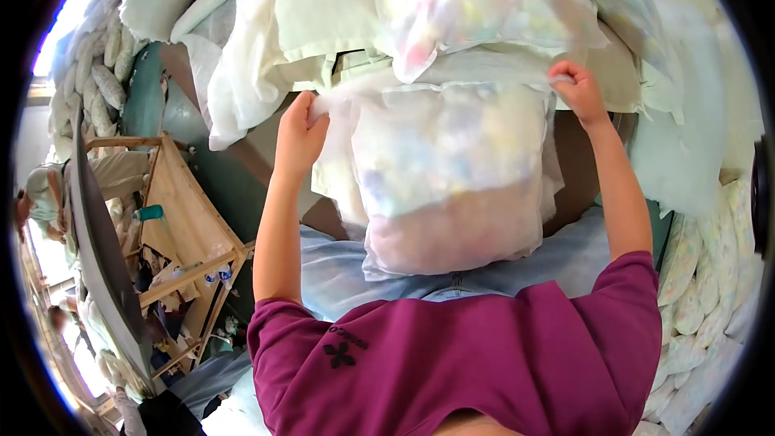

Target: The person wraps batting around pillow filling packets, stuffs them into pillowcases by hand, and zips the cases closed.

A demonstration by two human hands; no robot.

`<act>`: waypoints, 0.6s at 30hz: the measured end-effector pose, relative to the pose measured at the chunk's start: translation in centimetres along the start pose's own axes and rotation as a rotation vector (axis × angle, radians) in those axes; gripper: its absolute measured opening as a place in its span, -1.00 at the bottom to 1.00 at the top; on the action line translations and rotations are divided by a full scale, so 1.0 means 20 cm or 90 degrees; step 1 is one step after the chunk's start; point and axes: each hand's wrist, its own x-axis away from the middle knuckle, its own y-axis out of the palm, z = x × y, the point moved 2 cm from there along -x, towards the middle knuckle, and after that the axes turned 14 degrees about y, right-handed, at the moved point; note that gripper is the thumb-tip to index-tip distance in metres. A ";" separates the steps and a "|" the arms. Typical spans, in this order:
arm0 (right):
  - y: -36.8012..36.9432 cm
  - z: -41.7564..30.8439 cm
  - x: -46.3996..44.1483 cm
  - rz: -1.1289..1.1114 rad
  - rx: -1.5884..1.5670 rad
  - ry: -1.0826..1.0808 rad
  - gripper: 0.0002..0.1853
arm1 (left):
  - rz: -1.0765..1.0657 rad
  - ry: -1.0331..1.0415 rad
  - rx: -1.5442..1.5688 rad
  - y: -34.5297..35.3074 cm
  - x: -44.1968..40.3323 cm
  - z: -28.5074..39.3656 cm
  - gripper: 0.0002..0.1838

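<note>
A sheer white pillow cover [452, 133] hangs down over my lap, with a stuffed bulk of pale mixed colours showing through it. Its lower end rests on my jeans. My left hand [303, 136] is closed on the cover's upper left edge, thumb against fingers. At the upper right, my right hand [578, 92] is curled in a fist around the same cover's edge. The fabric stretches between the two hands. Just beyond it lies another sheer stuffed pillow [484, 4], its corner pointing toward me.
White fabric pieces [327, 8] are heaped at the back left. Pale cloth [682, 105] drapes on the right, above stacked patterned pillows [702, 274]. A wooden frame [190, 218] with a grey panel [109, 258] stands left. Another person [48, 194] sits at far left.
</note>
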 end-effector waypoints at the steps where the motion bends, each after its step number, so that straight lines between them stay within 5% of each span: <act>1: -0.03 -0.05 0.08 -0.001 -0.026 0.002 -0.85 | 0.016 0.007 0.042 -0.01 0.00 0.03 -0.83; 2: -0.05 -0.08 0.16 -0.002 -0.050 0.005 -0.86 | 0.032 0.014 0.087 0.00 0.00 0.07 -0.83; 5: -0.01 -0.18 0.46 0.117 0.236 -0.155 -0.75 | 0.100 0.393 -0.062 0.02 0.13 0.36 -0.82; 9: 0.08 0.03 0.75 0.202 0.417 -0.217 -0.49 | -0.082 0.668 -0.308 0.19 0.53 0.26 -0.88; 11: 0.17 0.18 0.82 0.188 0.346 -0.255 -0.41 | -0.111 0.613 -0.287 0.29 0.69 0.17 -0.88; 15: 0.29 0.54 0.81 0.104 0.311 -0.108 -0.53 | -0.161 0.374 -0.269 0.50 0.91 -0.10 -0.87; 18: 0.37 0.69 0.68 0.051 -0.085 0.081 -0.58 | -0.035 0.128 0.108 0.55 0.89 -0.15 -0.88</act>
